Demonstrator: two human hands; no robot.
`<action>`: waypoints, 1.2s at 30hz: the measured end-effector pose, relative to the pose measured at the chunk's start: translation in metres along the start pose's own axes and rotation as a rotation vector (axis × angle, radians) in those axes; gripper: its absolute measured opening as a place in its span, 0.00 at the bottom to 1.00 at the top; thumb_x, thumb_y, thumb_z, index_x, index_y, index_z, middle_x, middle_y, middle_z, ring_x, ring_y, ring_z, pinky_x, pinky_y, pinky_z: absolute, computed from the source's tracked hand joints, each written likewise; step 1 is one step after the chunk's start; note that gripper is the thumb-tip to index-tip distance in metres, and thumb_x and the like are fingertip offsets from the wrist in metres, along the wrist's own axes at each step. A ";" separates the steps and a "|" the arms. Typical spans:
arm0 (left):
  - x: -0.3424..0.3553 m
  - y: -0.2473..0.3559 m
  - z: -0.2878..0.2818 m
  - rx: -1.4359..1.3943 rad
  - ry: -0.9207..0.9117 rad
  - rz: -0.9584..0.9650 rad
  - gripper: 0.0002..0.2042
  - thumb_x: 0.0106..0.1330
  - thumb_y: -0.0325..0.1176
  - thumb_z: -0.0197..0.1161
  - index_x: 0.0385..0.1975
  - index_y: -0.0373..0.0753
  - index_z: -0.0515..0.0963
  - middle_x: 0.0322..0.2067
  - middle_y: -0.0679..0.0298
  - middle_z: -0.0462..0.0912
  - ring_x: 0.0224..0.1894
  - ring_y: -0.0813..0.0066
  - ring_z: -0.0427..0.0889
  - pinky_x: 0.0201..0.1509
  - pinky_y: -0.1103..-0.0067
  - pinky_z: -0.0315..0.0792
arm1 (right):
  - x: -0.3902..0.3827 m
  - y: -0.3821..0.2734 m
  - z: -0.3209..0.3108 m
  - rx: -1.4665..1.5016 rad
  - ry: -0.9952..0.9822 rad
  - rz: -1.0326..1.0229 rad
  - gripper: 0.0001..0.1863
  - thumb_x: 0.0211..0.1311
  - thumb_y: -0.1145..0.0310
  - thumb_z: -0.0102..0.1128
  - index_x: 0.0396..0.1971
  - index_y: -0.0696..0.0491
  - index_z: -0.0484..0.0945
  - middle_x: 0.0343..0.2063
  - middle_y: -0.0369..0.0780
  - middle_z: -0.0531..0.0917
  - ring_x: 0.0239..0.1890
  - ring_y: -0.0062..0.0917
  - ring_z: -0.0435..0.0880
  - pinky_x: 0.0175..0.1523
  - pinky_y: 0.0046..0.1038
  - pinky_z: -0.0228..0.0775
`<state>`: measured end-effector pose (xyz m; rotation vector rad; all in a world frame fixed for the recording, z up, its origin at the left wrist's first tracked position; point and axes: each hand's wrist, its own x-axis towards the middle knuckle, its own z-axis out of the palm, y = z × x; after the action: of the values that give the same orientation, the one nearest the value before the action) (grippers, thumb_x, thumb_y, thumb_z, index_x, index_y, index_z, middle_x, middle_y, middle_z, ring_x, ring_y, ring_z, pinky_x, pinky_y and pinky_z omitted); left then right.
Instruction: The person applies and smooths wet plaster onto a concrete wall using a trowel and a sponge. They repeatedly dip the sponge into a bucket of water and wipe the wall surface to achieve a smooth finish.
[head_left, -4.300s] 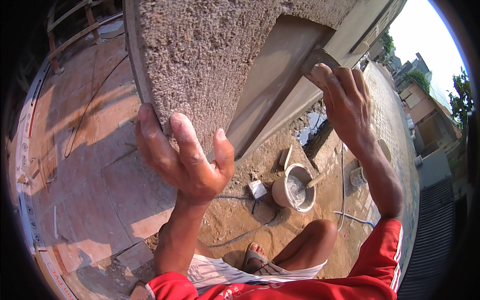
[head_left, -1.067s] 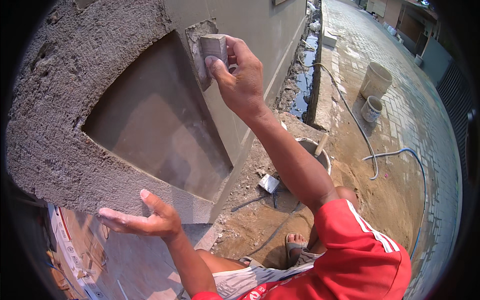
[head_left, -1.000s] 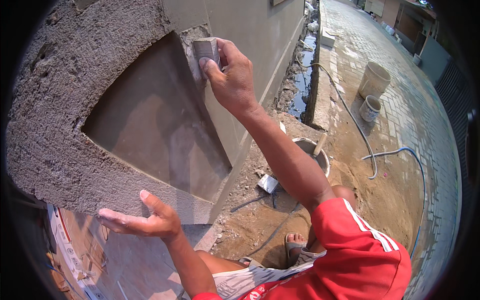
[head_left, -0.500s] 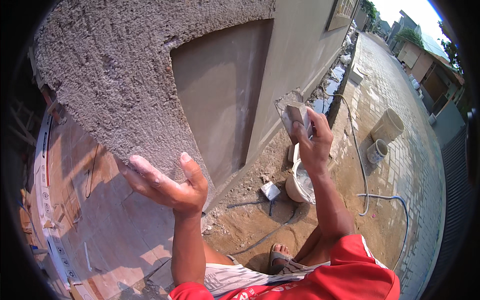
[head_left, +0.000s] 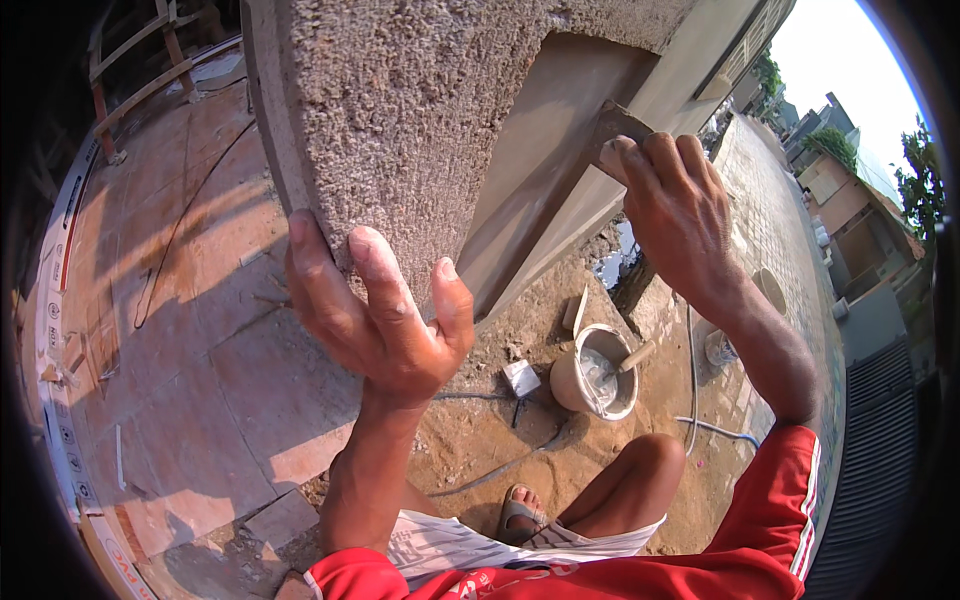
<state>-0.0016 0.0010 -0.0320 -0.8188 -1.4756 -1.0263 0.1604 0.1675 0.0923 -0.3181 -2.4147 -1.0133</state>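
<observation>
My left hand [head_left: 395, 325] touches the lower end of a rough, textured plaster wall face [head_left: 410, 130]. Its fingers are spread around the corner edge, and white dust coats their tips. Higher up on the right, my right hand [head_left: 685, 215] is closed around a small flat plastering trowel [head_left: 617, 128]. The trowel's flat plate is close to the right side of a smooth recessed panel [head_left: 550, 125]; whether it touches is hard to tell. My fingers cover most of its handle.
Below, a bucket [head_left: 560, 385] holds whitish mix and a wooden-handled tool [head_left: 637, 356]. A small pale block [head_left: 521, 379] lies beside it on sandy ground. Reddish tiles [head_left: 200, 380] spread to the left. A hose [head_left: 692, 380] and a paved lane [head_left: 770, 190] are at right.
My view has shifted, showing more of the wall's left edge. My right hand has raised the trowel toward the recess and turned it. The left hand's fingers now reach around the wall's corner.
</observation>
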 end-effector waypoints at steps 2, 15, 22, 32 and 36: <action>-0.001 -0.001 0.000 -0.003 -0.010 -0.002 0.29 0.65 0.41 0.54 0.63 0.30 0.61 0.61 0.36 0.59 0.59 0.38 0.66 0.58 0.54 0.64 | -0.001 -0.008 0.005 -0.016 -0.034 -0.011 0.18 0.50 0.75 0.58 0.44 0.59 0.74 0.33 0.40 0.72 0.38 0.29 0.72 0.40 0.28 0.71; -0.005 -0.003 -0.004 0.038 -0.076 0.014 0.32 0.65 0.41 0.53 0.65 0.28 0.57 0.62 0.33 0.56 0.61 0.35 0.62 0.60 0.52 0.62 | -0.063 -0.050 0.042 0.541 -0.036 0.357 0.24 0.50 0.78 0.60 0.50 0.59 0.72 0.36 0.43 0.76 0.40 0.32 0.77 0.42 0.29 0.72; -0.005 0.000 -0.005 0.092 -0.132 0.029 0.34 0.64 0.41 0.55 0.65 0.25 0.55 0.62 0.31 0.52 0.63 0.33 0.59 0.60 0.50 0.60 | -0.003 -0.027 0.082 0.934 0.668 0.768 0.26 0.57 0.78 0.58 0.59 0.55 0.68 0.37 0.42 0.80 0.36 0.24 0.81 0.36 0.25 0.75; -0.005 0.000 -0.004 0.158 -0.117 0.138 0.39 0.59 0.36 0.59 0.65 0.20 0.49 0.65 0.37 0.53 0.68 0.37 0.50 0.67 0.48 0.47 | -0.084 -0.084 0.162 1.463 0.361 1.267 0.28 0.59 0.76 0.55 0.61 0.60 0.65 0.36 0.39 0.80 0.36 0.19 0.79 0.41 0.25 0.74; -0.003 0.002 -0.008 0.184 -0.156 0.127 0.43 0.62 0.36 0.57 0.71 0.37 0.36 0.68 0.38 0.48 0.68 0.31 0.49 0.66 0.43 0.45 | -0.033 -0.027 0.097 1.398 0.686 1.151 0.26 0.57 0.75 0.58 0.58 0.60 0.67 0.38 0.42 0.81 0.36 0.21 0.80 0.43 0.28 0.74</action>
<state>0.0033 -0.0054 -0.0349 -0.8628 -1.6019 -0.7335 0.1434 0.2175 0.0000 -0.5526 -1.3478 0.9184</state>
